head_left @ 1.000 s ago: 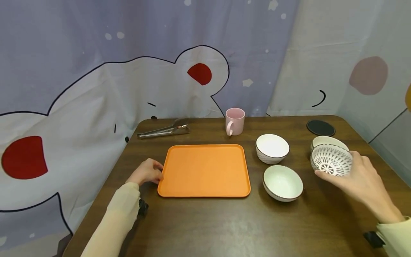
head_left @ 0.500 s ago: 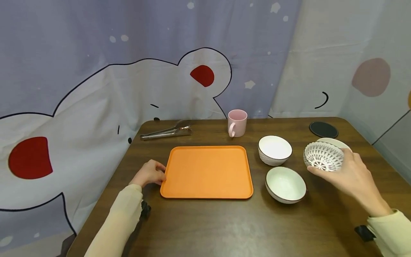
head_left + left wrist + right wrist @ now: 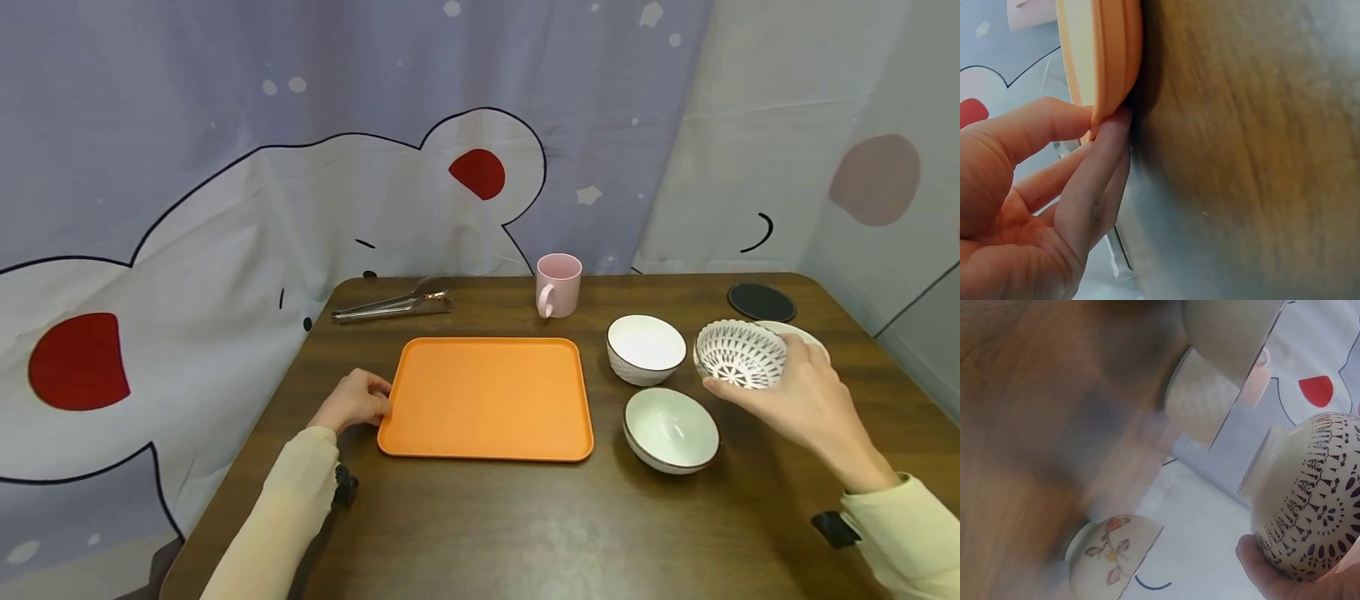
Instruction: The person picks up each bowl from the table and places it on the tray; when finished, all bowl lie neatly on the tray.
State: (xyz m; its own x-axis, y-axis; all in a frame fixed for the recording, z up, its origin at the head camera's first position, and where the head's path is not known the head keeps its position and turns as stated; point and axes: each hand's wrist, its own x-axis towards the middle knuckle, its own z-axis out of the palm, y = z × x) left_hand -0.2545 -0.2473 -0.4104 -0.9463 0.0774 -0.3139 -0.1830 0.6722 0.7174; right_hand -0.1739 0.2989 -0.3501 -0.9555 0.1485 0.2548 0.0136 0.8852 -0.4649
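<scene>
Left hand (image 3: 356, 400) pinches orange rectangular plastic tray (image 3: 487, 400) at its nine o'clock, perhaps steadying it; right hand (image 3: 813, 408) grips round, patterned white ceramic bowl (image 3: 738, 354).

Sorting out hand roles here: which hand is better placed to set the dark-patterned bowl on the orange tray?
Likely the right hand: it holds the dark-patterned bowl, raised above the table. The left hand pinches the orange tray by its left edge.
</scene>
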